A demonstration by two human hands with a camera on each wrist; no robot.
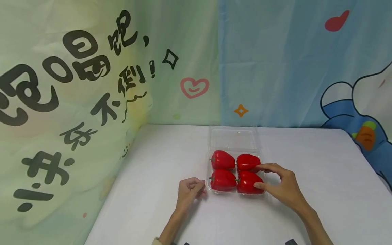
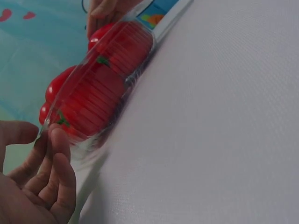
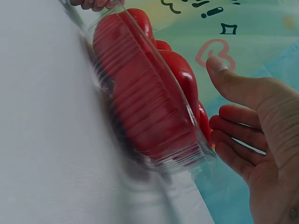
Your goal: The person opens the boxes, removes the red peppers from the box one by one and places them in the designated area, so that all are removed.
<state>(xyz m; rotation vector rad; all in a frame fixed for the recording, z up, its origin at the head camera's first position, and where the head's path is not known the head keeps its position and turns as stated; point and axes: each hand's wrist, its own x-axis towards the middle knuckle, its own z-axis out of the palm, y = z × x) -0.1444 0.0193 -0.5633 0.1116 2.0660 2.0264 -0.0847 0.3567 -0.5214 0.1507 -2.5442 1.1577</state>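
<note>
Red bell peppers sit in two rows inside a clear plastic box (image 1: 235,192): back left (image 1: 223,160), back right (image 1: 247,162), front left (image 1: 223,180) and front right (image 1: 248,183). Green stems point left. At the box's left side, my left hand (image 1: 190,191) pinches the rim between thumb and curled fingers, as the left wrist view shows. My right hand (image 1: 283,185) reaches over the right edge, thumb by the front right pepper and forefinger by the back right one. Thumb and fingers (image 3: 236,135) stand well apart there, not closed round a pepper.
Behind the peppers, the box's clear lid (image 1: 234,139) lies folded back toward the far table edge. A white table (image 1: 165,153) carries the box. Printed curtains (image 1: 183,51) hang at the back and left.
</note>
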